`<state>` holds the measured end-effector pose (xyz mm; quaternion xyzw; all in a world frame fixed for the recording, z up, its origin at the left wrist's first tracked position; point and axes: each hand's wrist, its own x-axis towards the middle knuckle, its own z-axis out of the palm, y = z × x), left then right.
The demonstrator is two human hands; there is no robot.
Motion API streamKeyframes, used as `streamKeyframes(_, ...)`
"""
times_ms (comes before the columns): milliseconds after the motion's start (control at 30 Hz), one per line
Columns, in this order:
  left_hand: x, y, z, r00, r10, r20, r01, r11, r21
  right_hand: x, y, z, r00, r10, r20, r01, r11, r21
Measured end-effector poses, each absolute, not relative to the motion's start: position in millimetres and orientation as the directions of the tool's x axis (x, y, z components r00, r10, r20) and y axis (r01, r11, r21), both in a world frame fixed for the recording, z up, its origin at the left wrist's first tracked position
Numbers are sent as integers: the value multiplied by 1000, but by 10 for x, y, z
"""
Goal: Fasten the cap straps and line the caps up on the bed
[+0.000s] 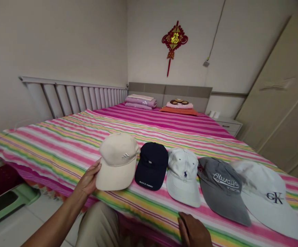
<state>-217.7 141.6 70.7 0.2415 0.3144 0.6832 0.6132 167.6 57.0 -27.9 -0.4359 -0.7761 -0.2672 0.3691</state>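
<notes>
Left hand [88, 180]: fingers spread, touching brim edge of beige cap [116, 161], leftmost in row of five on striped bed [61, 144], beside navy cap [151, 164]. Right hand [193, 231]: flat on bed edge, holding nothing.

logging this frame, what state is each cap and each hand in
beige cap: brim up on the bed, left side touched
navy cap: flat, untouched
pale blue cap: flat, untouched
grey cap: flat, untouched
white cap: flat, untouched
left hand: open, fingers against the beige cap's brim
right hand: resting on the striped sheet, holding nothing
</notes>
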Motion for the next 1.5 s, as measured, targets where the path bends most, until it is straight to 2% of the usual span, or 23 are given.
streamKeyframes(333, -2279, 2093, 504, -124, 991, -42, -572, -37, 819, 1667, 581, -242, -379, 442, 813, 869, 473, 147)
streamKeyframes(567, -2330, 2214, 496, -34, 980, -195, -407, 165, 898, 1653, 572, -213, -399, 427, 811, 861, 478, 173)
streamKeyframes(700, -2303, 2232, 515, -127, 966, -223, -236, 189, 953, 1662, 568, -246, -403, 431, 808, 861, 478, 174)
streamKeyframes(833, -2241, 2287, 476, -282, 946, -163, 4, 171, 985, 1676, 570, -279, -392, 436, 810, 866, 471, 166)
streamKeyframes(1000, -2221, 2349, 420, -386, 922, 27, 320, 106, 942, 1692, 581, -295, -397, 443, 804, 862, 482, 160)
streamKeyframes(1200, -2233, 2347, 379, -322, 924, 206, 515, -12, 857, 1709, 561, -292, -423, 454, 784, 860, 473, 191)
streamKeyframes(1500, -2229, 2360, 483, -214, 948, 237, 734, -4, 679, 1693, 562, -306, -402, 463, 790, 868, 467, 167)
